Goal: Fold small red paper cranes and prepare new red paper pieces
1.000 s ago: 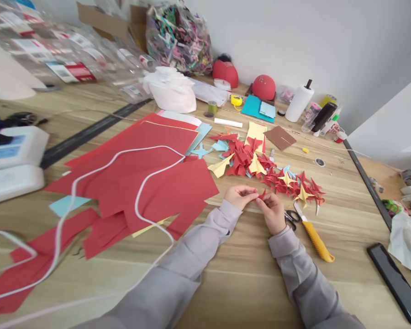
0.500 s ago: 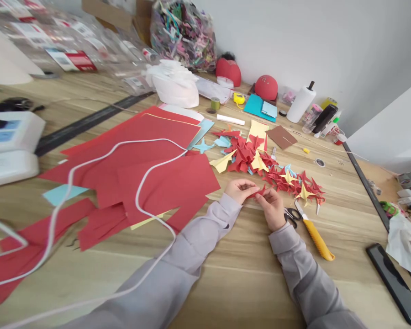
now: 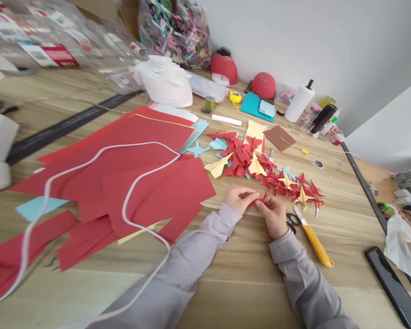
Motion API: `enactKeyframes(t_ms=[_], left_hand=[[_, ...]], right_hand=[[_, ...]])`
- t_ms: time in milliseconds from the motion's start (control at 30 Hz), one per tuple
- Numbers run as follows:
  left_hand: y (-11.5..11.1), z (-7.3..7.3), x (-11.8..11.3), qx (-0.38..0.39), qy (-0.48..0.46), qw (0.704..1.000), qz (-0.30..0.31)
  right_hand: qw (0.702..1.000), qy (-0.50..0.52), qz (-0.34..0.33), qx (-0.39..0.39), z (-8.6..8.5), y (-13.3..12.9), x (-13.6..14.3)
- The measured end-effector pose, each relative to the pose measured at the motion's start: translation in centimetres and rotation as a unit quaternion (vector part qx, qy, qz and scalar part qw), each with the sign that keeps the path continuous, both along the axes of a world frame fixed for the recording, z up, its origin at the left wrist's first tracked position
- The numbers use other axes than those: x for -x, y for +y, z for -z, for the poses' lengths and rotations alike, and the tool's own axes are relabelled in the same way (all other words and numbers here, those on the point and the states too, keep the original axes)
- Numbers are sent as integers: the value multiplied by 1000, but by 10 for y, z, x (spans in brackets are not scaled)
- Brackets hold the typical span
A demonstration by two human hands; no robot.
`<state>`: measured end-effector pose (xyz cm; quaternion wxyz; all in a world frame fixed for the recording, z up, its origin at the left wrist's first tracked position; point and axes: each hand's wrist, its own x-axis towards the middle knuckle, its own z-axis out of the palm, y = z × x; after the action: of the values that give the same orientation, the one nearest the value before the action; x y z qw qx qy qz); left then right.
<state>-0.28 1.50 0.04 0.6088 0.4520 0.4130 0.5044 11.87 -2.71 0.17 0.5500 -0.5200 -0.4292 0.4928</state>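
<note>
Red folded paper (image 3: 263, 198) pinched in the grip of left hand (image 3: 239, 200) and right hand (image 3: 273, 217), just beside the folded-shape pile (image 3: 239, 157) on the worktop (image 3: 246, 274); best to press creases evenly, gently.

- Wood-grain table (image 3: 233, 292), light brown, with dark bands (image 3: 75, 122) across it at left and right.
- On the left, a broad spread of overlapping red sheets (image 3: 164, 183), with a blue sheet (image 3: 43, 208) sticking out from beneath on the far left.
- In the middle and trailing right, a heap of folded papers (image 3: 238, 157) in red, yellow and pale blue.
- Right of centre, black-handled scissors (image 3: 292, 222) just beside a yellow-handled knife (image 3: 317, 244).
- At far right, a black slab (image 3: 393, 285), flat and slanted.
- Beyond the heap, a brown card (image 3: 276, 137) and a white strip (image 3: 226, 119).
- Farther back, a white stack (image 3: 167, 87), yellow tape measure (image 3: 235, 97) and teal sheet (image 3: 250, 107).
</note>
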Motion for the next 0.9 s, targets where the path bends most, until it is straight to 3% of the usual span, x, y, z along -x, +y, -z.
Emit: enactKeyframes(t_ms=[233, 567, 900], left_hand=[[-5, 0, -2, 11, -4, 1000, -18], [0, 2, -1, 13, -45, 999, 19], [1, 1, -3, 7, -49, 999, 10]], right_hand=[[1000, -8, -3, -2, -3, -2, 1], [999, -46, -4, -6, -6, -2, 0], [998, -48, -7, -29, -6, -2, -1]])
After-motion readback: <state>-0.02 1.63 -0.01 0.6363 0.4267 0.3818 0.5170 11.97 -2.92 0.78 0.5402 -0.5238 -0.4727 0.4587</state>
